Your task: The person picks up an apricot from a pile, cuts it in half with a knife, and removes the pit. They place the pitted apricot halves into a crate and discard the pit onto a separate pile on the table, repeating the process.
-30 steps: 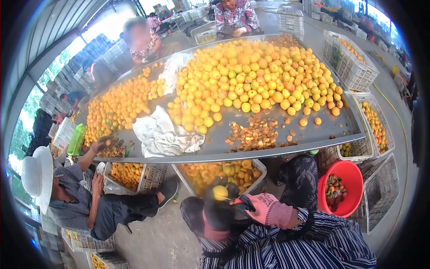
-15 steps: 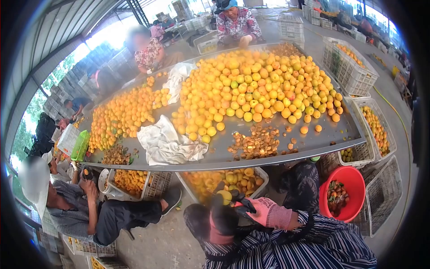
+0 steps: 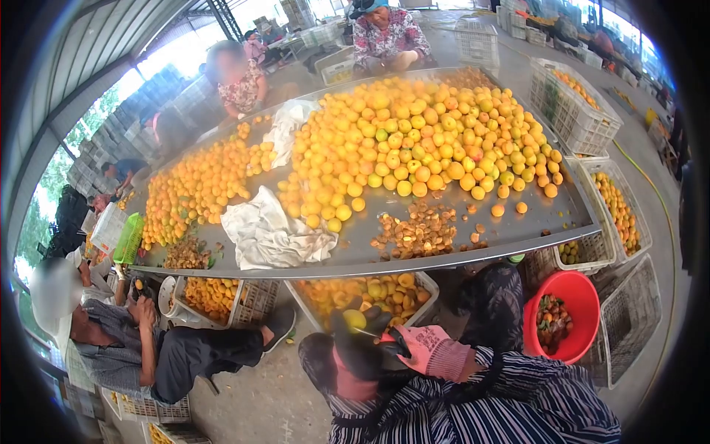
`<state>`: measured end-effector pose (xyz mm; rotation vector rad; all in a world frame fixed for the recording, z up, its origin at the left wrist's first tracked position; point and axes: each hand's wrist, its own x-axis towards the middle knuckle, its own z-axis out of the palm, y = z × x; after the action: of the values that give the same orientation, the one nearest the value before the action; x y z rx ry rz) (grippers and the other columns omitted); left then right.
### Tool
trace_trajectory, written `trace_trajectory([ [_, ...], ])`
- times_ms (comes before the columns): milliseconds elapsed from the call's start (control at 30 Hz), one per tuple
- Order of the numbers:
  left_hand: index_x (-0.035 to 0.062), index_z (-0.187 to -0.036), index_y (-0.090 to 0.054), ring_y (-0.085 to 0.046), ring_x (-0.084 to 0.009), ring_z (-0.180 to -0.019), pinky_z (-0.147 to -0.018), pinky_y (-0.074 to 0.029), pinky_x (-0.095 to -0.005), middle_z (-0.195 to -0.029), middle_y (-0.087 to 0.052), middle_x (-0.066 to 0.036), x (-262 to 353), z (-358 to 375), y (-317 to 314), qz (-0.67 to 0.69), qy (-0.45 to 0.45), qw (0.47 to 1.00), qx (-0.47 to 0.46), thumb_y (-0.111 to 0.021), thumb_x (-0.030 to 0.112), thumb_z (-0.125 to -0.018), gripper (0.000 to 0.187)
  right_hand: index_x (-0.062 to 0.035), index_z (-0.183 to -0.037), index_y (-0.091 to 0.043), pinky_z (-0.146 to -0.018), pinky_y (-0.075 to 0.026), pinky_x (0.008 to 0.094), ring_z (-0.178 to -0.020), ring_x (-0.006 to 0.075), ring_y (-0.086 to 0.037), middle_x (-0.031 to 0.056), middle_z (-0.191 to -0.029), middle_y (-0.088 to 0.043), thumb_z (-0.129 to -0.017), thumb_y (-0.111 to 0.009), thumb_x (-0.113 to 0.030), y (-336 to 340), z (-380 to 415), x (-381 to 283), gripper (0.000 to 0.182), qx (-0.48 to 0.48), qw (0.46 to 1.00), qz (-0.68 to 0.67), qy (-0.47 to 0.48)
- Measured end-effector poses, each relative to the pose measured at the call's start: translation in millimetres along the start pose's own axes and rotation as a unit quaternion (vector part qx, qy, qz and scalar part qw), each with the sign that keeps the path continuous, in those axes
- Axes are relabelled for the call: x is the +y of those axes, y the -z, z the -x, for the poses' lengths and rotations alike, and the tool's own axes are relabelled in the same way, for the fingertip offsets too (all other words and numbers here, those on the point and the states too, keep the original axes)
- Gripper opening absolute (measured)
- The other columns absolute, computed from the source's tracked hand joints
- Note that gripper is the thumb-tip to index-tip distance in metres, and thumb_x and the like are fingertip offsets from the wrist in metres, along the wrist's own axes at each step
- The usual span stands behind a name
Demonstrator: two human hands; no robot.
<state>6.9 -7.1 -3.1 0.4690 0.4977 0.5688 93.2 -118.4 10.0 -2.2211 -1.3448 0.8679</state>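
Note:
Both my hands wear pink gloves with dark palms, low over the crate below the table edge. Blurred in part, my left hand (image 3: 356,342) has its fingers around a yellow apricot (image 3: 355,319). My right hand (image 3: 414,348) is closed around a small knife (image 3: 367,332), its thin blade pointing left toward the apricot. Under and beyond the hands is a crate of apricot halves (image 3: 405,295). On the metal table (image 3: 355,250) lie a large heap of whole apricots (image 3: 425,137) and a small pile of cut pieces (image 3: 418,231).
White cloths (image 3: 274,231) lie on the table. A red basin (image 3: 563,314) with scraps stands to my right, beside plastic crates (image 3: 629,318). A person in a grey shirt (image 3: 111,344) sits at left with an apricot; others sit across the table.
My left hand and the apricot have moved left, away from my right hand. The knife blade now shows between them. The whole view has shifted slightly.

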Motion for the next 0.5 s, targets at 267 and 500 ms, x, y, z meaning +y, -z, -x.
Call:
trace_trajectory([
  [267, -0.0001, -0.121, -0.041, -0.056, -0.0227, -0.065, -0.057, -0.051, -0.0356, -0.078, -0.053, -0.007, -12, -8, 18, -0.249, -0.14, 0.958, 0.02, -0.042, 0.049, -0.091, 0.058, -0.0039, -0.118, -0.053, -0.088, -0.043, 0.0285, -0.102, 0.018, -0.057, 0.0092, -0.105, -0.063, -0.09, -0.048, -0.02, -39, -17, 21, 0.032, -0.009, 0.892, -0.437, 0.114],
  [500, -0.001, -0.118, -0.044, -0.055, -0.0172, -0.066, -0.062, -0.048, -0.0305, -0.079, -0.056, -0.008, 9, -12, 17, -0.11, -0.079, 0.989, 0.065, -0.031, 0.048, -0.094, 0.056, -0.0047, -0.122, -0.049, -0.077, -0.044, 0.026, -0.087, 0.013, -0.056, 0.0058, -0.106, -0.059, -0.092, -0.048, -0.018, -29, -9, 35, 0.033, -0.115, 0.855, -0.492, 0.119],
])
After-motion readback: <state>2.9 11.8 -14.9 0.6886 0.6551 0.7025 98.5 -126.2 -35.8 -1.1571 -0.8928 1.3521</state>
